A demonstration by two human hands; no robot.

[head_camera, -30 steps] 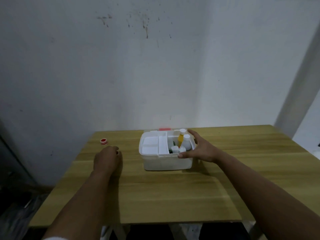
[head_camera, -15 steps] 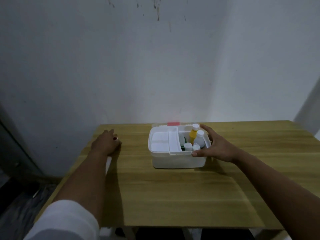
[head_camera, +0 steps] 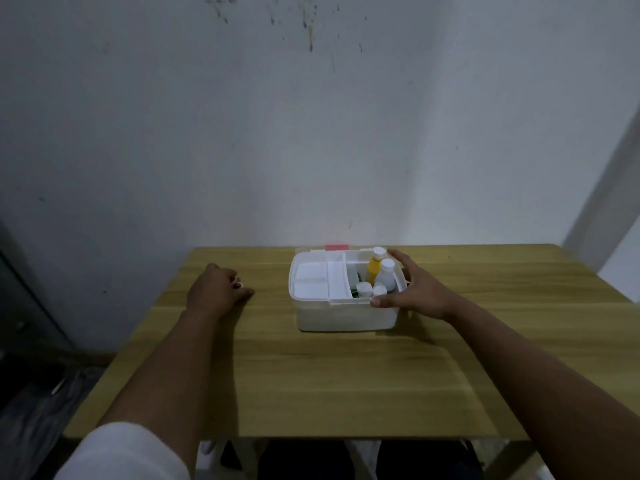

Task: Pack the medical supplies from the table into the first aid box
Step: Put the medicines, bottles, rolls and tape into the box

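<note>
The white first aid box (head_camera: 332,317) stands open at the back middle of the wooden table (head_camera: 329,382). Inside it, a white tray (head_camera: 311,280) fills the left part. A yellow bottle (head_camera: 374,266), a white bottle (head_camera: 386,277) and two small white bottles (head_camera: 363,289) stand in the right part. My right hand (head_camera: 419,289) grips the box's right end, thumb on the front rim and fingers over the back corner. My left hand (head_camera: 216,289) lies to the left of the box, fingers curled over a small red-and-white roll (head_camera: 239,285), which is mostly hidden.
A red latch (head_camera: 336,247) shows behind the box's back rim. The table's back edge meets a stained white wall (head_camera: 311,133). Dark floor and clutter lie off the table's left edge (head_camera: 31,393).
My left hand reached forward to the small roll near the back left corner and closed over it, then drew slightly toward the box. My right hand kept its hold on the box.
</note>
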